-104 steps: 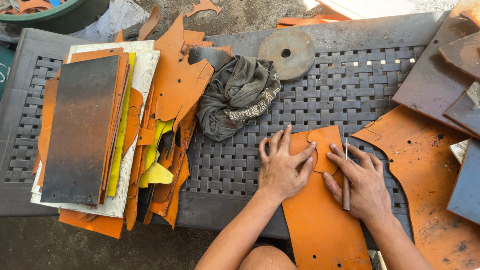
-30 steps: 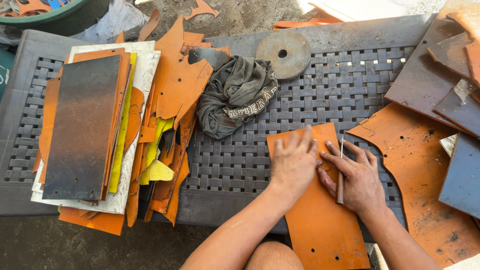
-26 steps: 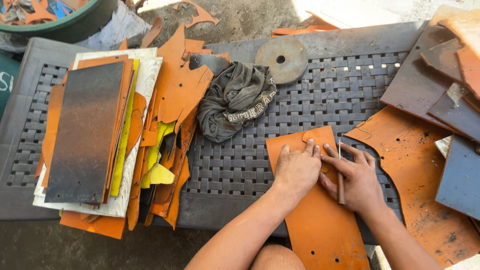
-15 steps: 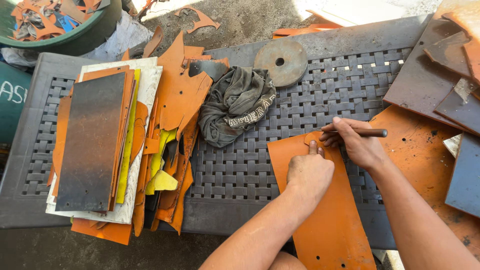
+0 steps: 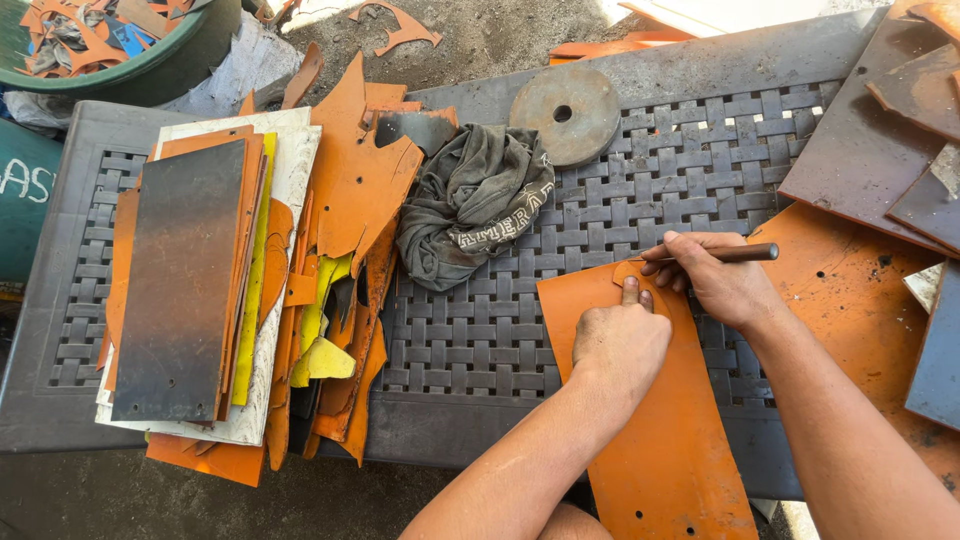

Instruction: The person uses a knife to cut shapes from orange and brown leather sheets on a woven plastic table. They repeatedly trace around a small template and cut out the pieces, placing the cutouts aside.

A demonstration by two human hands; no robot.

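The left hand (image 5: 620, 345) lay flat on an orange sheet (image 5: 665, 440); its fingers were closed and bent, and they pressed a small orange shape (image 5: 640, 275) down onto the top end of the sheet; it gripped nothing. The right hand (image 5: 715, 285) was just beside it, at the top edge of the shape; its fingers were closed around a thin brown tool (image 5: 735, 254); the tool lay almost flat and its far end pointed to the right. The sheet lay on the dark woven desk (image 5: 480, 340), near its front right part; the low end of the sheet hung over the front edge.

A grey rag (image 5: 475, 205) sat in a bunch near the middle of the desk, well apart from the hands; a round grey disc (image 5: 565, 113) with a hole in it lay just behind the rag. On the left side was a stack of flat sheets (image 5: 190, 280), with a dark one on top; orange and yellow scraps (image 5: 345, 270) were piled between the stack and the rag. More orange and dark sheets (image 5: 870, 150) lay on the right. A green tub (image 5: 130, 50) with scraps in it stood at the far left, off the desk.
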